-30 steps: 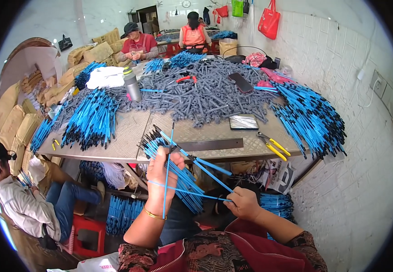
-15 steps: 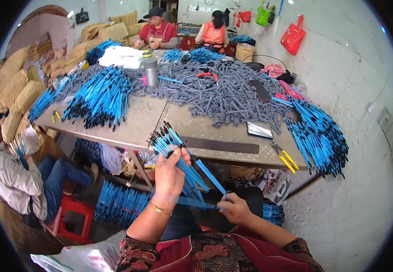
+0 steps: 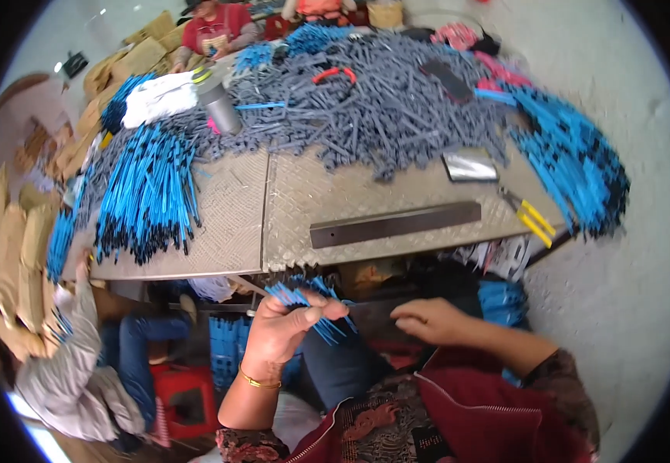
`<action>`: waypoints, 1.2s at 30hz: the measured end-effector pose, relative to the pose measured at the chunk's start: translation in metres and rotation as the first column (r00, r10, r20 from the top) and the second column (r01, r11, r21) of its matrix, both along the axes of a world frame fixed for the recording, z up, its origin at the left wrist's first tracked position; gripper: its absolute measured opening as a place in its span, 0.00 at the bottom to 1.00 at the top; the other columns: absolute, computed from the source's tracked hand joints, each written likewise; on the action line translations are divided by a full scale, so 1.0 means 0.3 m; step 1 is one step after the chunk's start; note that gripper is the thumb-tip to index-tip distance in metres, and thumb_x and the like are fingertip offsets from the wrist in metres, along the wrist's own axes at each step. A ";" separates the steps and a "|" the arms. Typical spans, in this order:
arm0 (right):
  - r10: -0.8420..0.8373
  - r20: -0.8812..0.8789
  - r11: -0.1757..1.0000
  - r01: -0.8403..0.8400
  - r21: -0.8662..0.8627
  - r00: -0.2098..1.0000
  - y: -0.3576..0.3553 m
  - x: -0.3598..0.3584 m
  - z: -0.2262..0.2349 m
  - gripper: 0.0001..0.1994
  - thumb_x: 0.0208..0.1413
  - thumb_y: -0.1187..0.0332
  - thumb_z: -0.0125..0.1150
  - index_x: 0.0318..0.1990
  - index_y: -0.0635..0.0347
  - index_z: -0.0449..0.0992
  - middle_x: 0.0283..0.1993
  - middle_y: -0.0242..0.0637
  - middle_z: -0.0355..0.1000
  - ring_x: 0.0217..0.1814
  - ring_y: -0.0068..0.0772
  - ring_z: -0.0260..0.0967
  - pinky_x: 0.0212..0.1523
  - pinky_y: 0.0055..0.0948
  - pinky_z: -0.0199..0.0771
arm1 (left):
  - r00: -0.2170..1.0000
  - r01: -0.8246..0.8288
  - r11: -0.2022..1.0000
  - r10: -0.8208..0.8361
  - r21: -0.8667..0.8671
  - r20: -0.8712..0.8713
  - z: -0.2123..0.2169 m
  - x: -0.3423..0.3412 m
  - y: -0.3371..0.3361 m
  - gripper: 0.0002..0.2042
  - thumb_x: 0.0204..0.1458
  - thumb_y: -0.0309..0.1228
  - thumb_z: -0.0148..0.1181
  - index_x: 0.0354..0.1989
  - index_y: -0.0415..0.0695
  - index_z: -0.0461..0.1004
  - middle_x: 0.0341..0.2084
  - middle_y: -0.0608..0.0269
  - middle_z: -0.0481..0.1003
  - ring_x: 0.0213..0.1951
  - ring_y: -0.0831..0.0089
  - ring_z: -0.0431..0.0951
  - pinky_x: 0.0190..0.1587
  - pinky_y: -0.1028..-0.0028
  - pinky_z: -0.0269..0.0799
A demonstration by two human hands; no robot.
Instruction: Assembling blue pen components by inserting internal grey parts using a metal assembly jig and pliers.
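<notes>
My left hand (image 3: 282, 328) is closed around a bundle of thin blue sticks (image 3: 304, 297), held just below the front edge of the metal table (image 3: 335, 193). A gold bangle sits on that wrist. My right hand (image 3: 428, 318) hovers beside it over my lap, fingers loosely curled, touching a dark surface; whether it holds a stick is unclear. A flat dark metal bar (image 3: 395, 224) lies on the table just above both hands.
A large heap of grey sticks (image 3: 373, 100) covers the table's far side. Blue sticks with black tips lie piled at left (image 3: 150, 193) and right (image 3: 574, 162). Yellow-handled pliers (image 3: 532, 220), a metal cup (image 3: 219, 104), a seated person at left (image 3: 80, 355), a red stool (image 3: 188, 397).
My view has tilted down and closer to the table. My left hand dropped with the blue bundle from above the table edge to below it. My right hand let go of the long sticks.
</notes>
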State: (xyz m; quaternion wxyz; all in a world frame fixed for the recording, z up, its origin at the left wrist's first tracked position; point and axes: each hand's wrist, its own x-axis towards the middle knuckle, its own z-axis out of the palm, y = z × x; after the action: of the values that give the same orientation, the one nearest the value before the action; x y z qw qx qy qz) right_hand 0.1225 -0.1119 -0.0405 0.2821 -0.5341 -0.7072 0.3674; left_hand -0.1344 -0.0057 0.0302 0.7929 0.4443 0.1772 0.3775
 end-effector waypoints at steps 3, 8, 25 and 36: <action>0.046 -0.143 0.999 -0.048 -0.006 0.989 0.071 0.018 0.105 0.13 0.57 0.62 0.53 0.43 0.60 0.73 0.41 0.44 0.73 0.42 0.43 0.72 0.42 0.32 0.72 | 0.990 0.097 0.995 -0.095 0.018 -0.103 0.011 -0.062 0.003 0.07 0.46 0.24 0.60 0.34 0.36 0.73 0.31 0.39 0.76 0.33 0.53 0.78 0.38 0.57 0.74; 0.210 -0.226 0.950 -0.145 0.275 0.951 0.170 -0.028 0.213 0.08 0.56 0.66 0.54 0.41 0.58 0.74 0.36 0.38 0.72 0.36 0.39 0.72 0.36 0.33 0.70 | 0.970 0.140 0.984 -0.115 0.107 -0.215 0.047 0.016 -0.029 0.11 0.42 0.25 0.64 0.33 0.34 0.72 0.28 0.33 0.75 0.27 0.48 0.78 0.30 0.53 0.75; 0.275 -0.542 0.836 0.080 0.542 0.794 0.103 0.379 0.016 0.11 0.51 0.61 0.61 0.35 0.56 0.71 0.30 0.36 0.68 0.32 0.40 0.67 0.33 0.34 0.66 | 0.510 0.525 0.787 -0.595 -0.323 -0.620 0.078 0.553 0.078 0.18 0.50 0.34 0.60 0.48 0.40 0.70 0.39 0.54 0.75 0.40 0.66 0.76 0.43 0.70 0.71; 0.306 -0.594 0.917 -0.397 -0.026 0.745 0.101 0.412 0.086 0.11 0.52 0.60 0.60 0.32 0.57 0.72 0.26 0.33 0.68 0.27 0.34 0.66 0.29 0.31 0.66 | 0.268 0.894 0.446 -0.622 -0.051 -0.736 0.073 0.579 0.076 0.16 0.52 0.31 0.57 0.47 0.36 0.71 0.37 0.61 0.77 0.37 0.76 0.76 0.42 0.78 0.71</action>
State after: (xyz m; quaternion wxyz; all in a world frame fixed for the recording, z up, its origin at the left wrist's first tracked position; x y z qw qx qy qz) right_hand 0.2462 -0.0816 -0.0147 0.3677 -0.2735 -0.6458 0.6107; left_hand 0.0395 0.0170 0.0520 0.6497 0.7162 0.1279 -0.2205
